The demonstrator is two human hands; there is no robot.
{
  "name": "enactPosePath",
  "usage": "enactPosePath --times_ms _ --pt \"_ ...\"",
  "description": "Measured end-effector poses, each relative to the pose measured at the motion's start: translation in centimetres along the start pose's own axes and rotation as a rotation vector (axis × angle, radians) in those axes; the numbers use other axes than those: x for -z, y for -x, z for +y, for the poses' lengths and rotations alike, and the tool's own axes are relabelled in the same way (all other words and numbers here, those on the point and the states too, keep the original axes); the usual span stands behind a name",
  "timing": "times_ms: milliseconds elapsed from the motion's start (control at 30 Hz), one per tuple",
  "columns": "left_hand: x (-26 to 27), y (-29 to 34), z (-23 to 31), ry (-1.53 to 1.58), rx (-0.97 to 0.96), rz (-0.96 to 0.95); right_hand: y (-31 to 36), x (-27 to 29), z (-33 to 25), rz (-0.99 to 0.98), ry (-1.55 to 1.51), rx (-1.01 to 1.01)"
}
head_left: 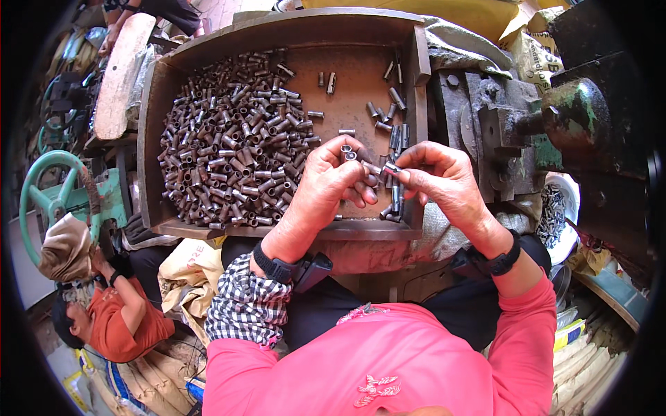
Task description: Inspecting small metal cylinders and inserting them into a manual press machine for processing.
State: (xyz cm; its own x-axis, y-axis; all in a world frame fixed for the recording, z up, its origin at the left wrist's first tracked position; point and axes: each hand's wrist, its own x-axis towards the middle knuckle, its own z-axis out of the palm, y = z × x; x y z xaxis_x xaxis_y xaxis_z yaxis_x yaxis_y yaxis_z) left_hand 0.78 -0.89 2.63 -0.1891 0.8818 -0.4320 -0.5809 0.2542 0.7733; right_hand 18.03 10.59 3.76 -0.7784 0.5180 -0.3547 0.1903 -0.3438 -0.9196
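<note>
Short metal tubes lie in a large heap in the left part of a shallow wooden tray. My left hand, over the tray's right part, is closed around several of these tubes, their round ends showing between thumb and fingers. Close by, my right hand pinches one metal tube between thumb and fingertips. The two hands almost meet, and the tubes overlap there, so I cannot tell whether they touch. Several loose tubes lie along the tray's right wall, some partly hidden behind my hands.
Right of the tray stands a heavy machine with a worn green cylinder. Below it, a white basin holds small metal pieces. At left, a person in an orange shirt sits beside a green handwheel. Sacks lie around.
</note>
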Motion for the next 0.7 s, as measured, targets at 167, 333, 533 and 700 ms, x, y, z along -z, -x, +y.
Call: enactPosePath --times_ms 167,333,533,700 --pt "-0.03 -0.01 -0.02 0.020 0.016 0.001 0.01 -0.10 0.07 -0.021 -0.008 -0.022" --pt "-0.19 -0.09 -0.14 0.061 0.042 0.007 -0.14 0.02 0.18 -0.022 -0.054 -0.017" --pt "-0.23 -0.04 -0.19 0.025 0.027 -0.026 -0.28 0.29 0.27 -0.040 -0.121 -0.043" --pt "-0.23 -0.04 -0.24 -0.003 -0.012 -0.042 -0.38 0.40 0.37 -0.052 -0.186 -0.062"
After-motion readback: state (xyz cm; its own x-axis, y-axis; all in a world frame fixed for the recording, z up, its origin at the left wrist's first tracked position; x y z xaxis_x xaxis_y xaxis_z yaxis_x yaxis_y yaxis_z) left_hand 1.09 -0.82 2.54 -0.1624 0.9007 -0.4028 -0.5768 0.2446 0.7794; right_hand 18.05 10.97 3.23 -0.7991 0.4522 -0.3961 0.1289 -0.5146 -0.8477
